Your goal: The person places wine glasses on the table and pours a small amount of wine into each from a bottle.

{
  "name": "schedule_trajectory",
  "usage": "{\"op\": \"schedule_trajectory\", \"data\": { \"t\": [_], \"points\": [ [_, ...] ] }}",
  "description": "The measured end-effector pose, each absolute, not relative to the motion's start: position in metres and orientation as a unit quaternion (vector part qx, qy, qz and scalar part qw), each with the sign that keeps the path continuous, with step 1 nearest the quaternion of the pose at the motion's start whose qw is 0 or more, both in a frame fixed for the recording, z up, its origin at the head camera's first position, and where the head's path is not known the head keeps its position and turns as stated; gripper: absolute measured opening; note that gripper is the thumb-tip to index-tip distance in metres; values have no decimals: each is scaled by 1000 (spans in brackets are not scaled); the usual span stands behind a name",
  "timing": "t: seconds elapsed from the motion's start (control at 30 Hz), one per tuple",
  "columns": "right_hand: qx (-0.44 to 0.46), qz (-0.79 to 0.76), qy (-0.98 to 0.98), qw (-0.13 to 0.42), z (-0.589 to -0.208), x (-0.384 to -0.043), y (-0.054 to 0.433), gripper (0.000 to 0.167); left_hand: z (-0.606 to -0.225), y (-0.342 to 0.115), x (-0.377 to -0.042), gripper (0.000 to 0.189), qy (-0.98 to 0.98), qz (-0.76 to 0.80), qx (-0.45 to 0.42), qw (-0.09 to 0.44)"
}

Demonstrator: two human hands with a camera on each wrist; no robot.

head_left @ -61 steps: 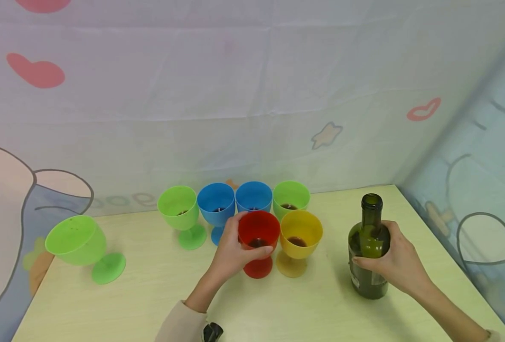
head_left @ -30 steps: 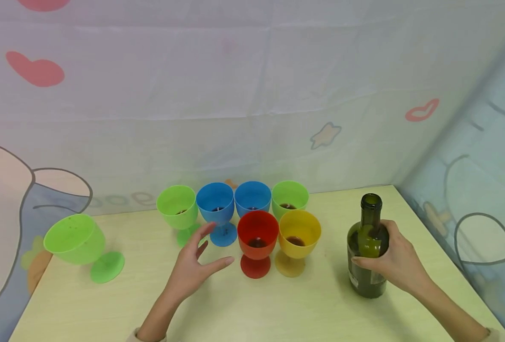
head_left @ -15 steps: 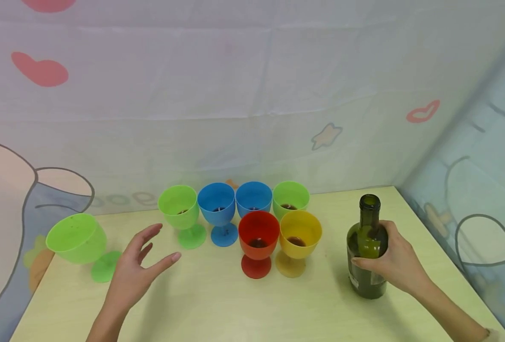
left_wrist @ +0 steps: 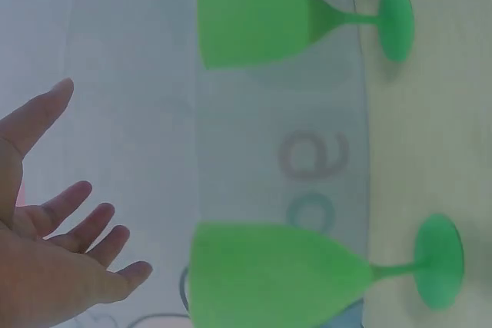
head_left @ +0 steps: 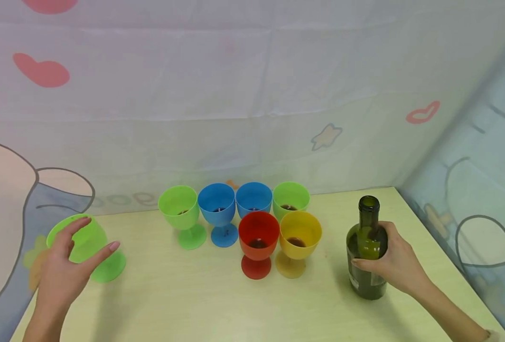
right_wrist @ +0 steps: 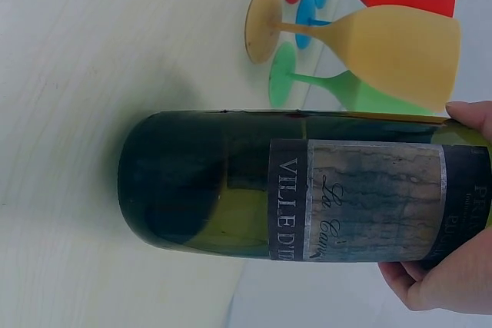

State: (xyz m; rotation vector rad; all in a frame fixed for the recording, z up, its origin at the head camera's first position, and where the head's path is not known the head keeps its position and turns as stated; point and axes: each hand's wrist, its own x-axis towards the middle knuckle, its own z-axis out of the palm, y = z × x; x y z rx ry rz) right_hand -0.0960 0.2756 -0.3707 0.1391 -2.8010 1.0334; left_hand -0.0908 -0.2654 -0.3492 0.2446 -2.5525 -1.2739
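Note:
My left hand (head_left: 60, 280), fingers spread, overlaps the lone green goblet (head_left: 89, 242) at the left of the table in the head view. In the left wrist view that hand (left_wrist: 58, 259) is apart from the same goblet (left_wrist: 269, 274), in the air beyond its rim, holding nothing. At the right, my right hand (head_left: 399, 261) grips an upright dark green wine bottle (head_left: 365, 282) round its upper body. The bottle's label (right_wrist: 377, 201) shows in the right wrist view, with liquid visible through the glass.
Mid-table, a red goblet (head_left: 257, 235) and a yellow goblet (head_left: 300, 232) stand in front of a row: a green goblet (head_left: 177, 206), two blue goblets (head_left: 217, 209) and another green goblet (head_left: 293, 192). Dark liquid lies in them. A printed cloth (head_left: 192, 95) hangs behind the table.
My left hand has let go of the red goblet and moved left across the table to the lone green goblet. The right hand and bottle stay in place.

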Motion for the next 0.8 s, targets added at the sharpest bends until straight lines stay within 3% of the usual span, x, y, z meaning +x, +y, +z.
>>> {"op": "schedule_trajectory", "data": {
  "t": [0.27,0.53,0.8],
  "points": [
    [49,344,-934,80,-371,-96,276,87,-362,-298,-103,77,-873,-435,110,189],
    [42,346,-934,75,-370,-95,276,86,-378,-319,-111,90,-854,-473,147,158],
    [39,345,-935,75,-371,-94,276,87,-387,-327,-118,94,-845,-481,172,159]
  ]
}}
